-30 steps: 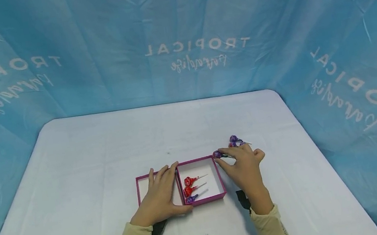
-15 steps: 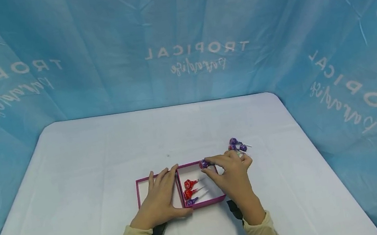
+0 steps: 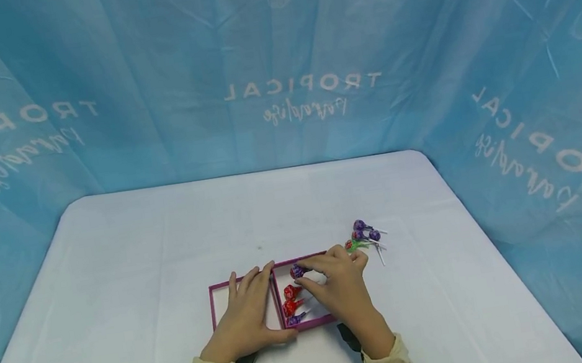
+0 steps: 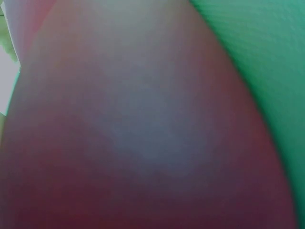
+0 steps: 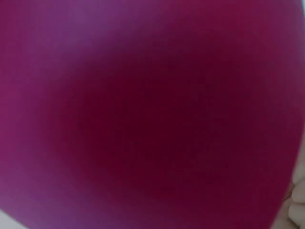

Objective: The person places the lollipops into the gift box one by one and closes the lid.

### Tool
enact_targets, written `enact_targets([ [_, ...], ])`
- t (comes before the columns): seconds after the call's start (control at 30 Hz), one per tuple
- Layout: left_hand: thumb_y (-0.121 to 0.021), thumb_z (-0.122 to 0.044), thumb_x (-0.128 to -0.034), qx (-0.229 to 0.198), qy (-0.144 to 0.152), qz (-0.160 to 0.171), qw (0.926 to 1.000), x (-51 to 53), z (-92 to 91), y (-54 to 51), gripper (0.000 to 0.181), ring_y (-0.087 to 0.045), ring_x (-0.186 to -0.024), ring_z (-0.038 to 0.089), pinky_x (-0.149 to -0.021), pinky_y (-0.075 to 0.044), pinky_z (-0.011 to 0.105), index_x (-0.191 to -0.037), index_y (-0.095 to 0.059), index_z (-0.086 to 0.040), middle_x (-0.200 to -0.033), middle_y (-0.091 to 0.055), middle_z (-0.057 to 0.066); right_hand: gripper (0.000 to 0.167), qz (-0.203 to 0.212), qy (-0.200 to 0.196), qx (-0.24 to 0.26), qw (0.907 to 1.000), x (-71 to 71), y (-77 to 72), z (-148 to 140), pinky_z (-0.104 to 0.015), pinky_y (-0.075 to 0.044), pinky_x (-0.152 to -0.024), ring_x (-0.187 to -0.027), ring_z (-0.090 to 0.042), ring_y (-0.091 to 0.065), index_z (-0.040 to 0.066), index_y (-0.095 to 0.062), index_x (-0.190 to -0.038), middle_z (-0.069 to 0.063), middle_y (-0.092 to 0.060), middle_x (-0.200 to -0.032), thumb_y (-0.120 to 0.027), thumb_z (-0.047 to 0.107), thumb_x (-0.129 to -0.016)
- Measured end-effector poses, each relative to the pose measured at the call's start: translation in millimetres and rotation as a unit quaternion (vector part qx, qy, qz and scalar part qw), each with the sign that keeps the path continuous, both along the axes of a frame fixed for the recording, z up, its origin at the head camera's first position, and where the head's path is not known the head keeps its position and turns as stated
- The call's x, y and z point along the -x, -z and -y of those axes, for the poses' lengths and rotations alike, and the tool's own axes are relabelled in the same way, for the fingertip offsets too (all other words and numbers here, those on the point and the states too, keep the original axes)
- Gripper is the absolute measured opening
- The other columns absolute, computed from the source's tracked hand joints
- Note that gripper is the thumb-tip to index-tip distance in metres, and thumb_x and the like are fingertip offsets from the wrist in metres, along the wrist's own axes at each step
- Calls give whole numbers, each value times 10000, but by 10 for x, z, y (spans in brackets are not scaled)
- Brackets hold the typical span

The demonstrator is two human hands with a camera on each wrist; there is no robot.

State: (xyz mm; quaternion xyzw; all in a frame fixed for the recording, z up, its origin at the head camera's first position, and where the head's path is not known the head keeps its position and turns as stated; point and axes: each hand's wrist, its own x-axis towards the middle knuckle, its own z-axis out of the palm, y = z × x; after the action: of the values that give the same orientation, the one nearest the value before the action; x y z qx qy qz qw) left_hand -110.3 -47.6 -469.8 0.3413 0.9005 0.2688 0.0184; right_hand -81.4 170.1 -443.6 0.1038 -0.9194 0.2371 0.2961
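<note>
White-topped desk (image 3: pixel 126 250), square magenta-rimmed box (image 3: pixel 314 323) on it with two round red-wrapped lollipops (image 3: pixel 290 307) and one purple-wrapped lollipop (image 3: pixel 293 320) inside. Right hand (image 3: pixel 345 286) pinches another purple one (image 3: pixel 297 271) at its far-left corner; left hand (image 3: pixel 246 317), fingers straight, rests along the left edge.

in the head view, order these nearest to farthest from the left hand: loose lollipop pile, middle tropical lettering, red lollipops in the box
1. Red lollipops: in the box, just right of the left hand.
2. Loose lollipop pile: on the table, right of the box.
3. Middle tropical lettering: on the backdrop, farthest.
</note>
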Motion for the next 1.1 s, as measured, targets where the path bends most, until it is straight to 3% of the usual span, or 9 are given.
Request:
enact_targets([
  [0.57, -833, -688, -638, 55, -6, -41, 10000, 5, -14, -14, 1314, -324, -1467, 371, -1179, -64, 710, -1604, -196, -65, -1539, -451, 125, 337, 416, 227, -393, 9981, 54, 75, 35, -504, -250, -794, -790, -118, -488, 222, -826, -996, 101, -778, -911, -932, 296, -684],
  [1.1, -817, -707, -647, 119, -17, -8, 9999, 3, -2, -4, 1322, -295, -1484, 374, -1186, -45, 701, -1612, -174, -70, -1558, -426, 117, 291, 967, 358, -919, 9904, 67, 105, 64, -574, -274, -866, -900, -157, -536, 244, -823, -1010, 101, -752, -991, -887, 356, -749],
])
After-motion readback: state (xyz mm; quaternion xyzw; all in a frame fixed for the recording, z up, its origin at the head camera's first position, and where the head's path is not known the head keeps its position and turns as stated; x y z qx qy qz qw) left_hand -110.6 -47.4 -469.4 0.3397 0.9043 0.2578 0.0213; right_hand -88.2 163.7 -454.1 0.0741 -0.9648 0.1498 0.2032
